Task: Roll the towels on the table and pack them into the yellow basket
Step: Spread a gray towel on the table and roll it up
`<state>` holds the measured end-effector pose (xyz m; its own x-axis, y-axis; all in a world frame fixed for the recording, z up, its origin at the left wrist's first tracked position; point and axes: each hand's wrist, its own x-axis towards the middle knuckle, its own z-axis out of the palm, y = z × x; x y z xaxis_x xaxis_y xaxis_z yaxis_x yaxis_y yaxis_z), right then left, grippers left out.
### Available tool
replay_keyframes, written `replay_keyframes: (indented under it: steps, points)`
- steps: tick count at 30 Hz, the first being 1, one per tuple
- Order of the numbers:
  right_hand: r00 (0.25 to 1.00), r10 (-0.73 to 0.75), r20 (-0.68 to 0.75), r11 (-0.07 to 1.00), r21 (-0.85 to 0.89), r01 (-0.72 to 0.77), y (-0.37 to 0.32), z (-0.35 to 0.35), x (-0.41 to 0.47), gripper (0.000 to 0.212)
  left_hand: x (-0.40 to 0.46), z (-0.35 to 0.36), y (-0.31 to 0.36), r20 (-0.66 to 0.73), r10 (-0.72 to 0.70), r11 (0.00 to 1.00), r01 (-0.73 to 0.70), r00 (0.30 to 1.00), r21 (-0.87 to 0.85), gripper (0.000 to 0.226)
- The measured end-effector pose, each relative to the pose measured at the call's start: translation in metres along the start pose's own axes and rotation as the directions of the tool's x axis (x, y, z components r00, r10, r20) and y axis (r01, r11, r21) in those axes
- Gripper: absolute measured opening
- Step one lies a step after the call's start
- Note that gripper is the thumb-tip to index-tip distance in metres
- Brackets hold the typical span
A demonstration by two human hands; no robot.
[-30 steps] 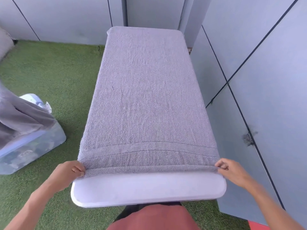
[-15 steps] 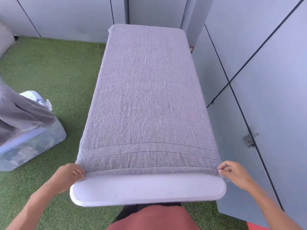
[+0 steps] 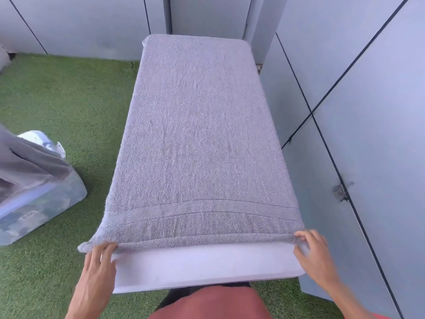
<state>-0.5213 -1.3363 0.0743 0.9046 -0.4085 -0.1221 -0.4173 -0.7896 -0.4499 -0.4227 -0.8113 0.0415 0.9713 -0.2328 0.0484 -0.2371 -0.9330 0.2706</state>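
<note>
- Because the towel point(image 3: 197, 139) lies flat with its long axis running straight away from the person, its short near hem crosses in front of the body, and this is the edge any roll would have to start from.
- The towel covers almost the whole white table point(image 3: 207, 268); only a bare strip of tabletop shows between the near hem and the person.
- The left hand point(image 3: 99, 263) sits at the near left corner, fingertips on the hem where the cloth overhangs the table's side; the fingers look only lightly bent, pressing rather than clearly pinching.
- The right hand point(image 3: 315, 252) sits at the near right corner, fingers curled onto the hem, apparently pinching it.
- Both hands are about equally near the towel, one at each end of the hem, so neither leads.
- My judgement: the roll should travel away from the body, along the long axis, both hands turning the hem over together.
- The yellow basket is not in view; a clear bin point(image 3: 39, 203) draped with grey cloth stands on the grass to the left.
</note>
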Motion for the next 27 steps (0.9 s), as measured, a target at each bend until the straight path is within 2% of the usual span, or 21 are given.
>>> replay_keyframes:
  steps: [4, 6, 8, 11, 13, 16, 18, 21, 24, 27]
  points:
    - [0.999, -0.022, 0.041, 0.999, -0.041, 0.024, 0.004, -0.004, 0.01, 0.036, 0.011, -0.006, -0.001, 0.022, -0.053, 0.998, 0.053, 0.998, -0.032, 0.046]
    - [0.997, -0.067, 0.03, 0.994, -0.081, 0.069, 0.005, -0.002, 0.017, 0.034, 0.019, -0.008, -0.004, 0.01, -0.052, 0.998, 0.052, 0.999, -0.025, 0.042]
    - [0.995, -0.101, 0.012, 0.99, -0.096, 0.102, 0.005, 0.002, 0.022, 0.03, 0.025, -0.008, -0.008, 0.003, -0.035, 0.999, 0.035, 0.999, -0.013, 0.039]
    - [0.997, -0.08, 0.01, 0.992, -0.098, 0.081, 0.008, 0.002, 0.024, 0.021, 0.026, -0.01, -0.013, 0.029, 0.015, 1.0, -0.014, 0.999, -0.014, 0.047]
    - [0.994, -0.071, 0.081, 0.992, -0.101, 0.079, 0.013, -0.005, 0.022, 0.017, 0.023, -0.013, -0.022, 0.056, 0.015, 1.0, -0.015, 0.998, -0.012, 0.043]
    - [0.959, -0.094, 0.267, 0.986, -0.107, 0.127, 0.023, -0.019, 0.016, 0.014, 0.025, -0.018, -0.037, 0.16, 0.087, 0.996, -0.087, 0.983, -0.006, 0.04]
    - [0.94, -0.083, 0.329, 0.987, -0.104, 0.124, 0.024, -0.023, 0.018, 0.016, 0.031, -0.02, -0.039, 0.211, 0.028, 0.999, -0.022, 0.977, -0.03, 0.035]
    - [0.948, -0.041, 0.316, 0.99, -0.113, 0.08, 0.017, -0.02, 0.028, 0.019, 0.041, -0.023, -0.032, 0.229, -0.085, 0.991, 0.106, 0.97, -0.082, 0.032]
    - [0.961, -0.044, 0.273, 0.99, -0.115, 0.078, 0.014, -0.017, 0.028, 0.016, 0.035, -0.024, -0.029, 0.221, -0.075, 0.987, 0.104, 0.972, -0.122, 0.032]
    - [0.95, -0.064, 0.306, 0.99, -0.104, 0.1, 0.017, -0.02, 0.023, 0.016, 0.029, -0.036, -0.026, 0.286, -0.118, 0.973, 0.169, 0.951, -0.159, 0.02]
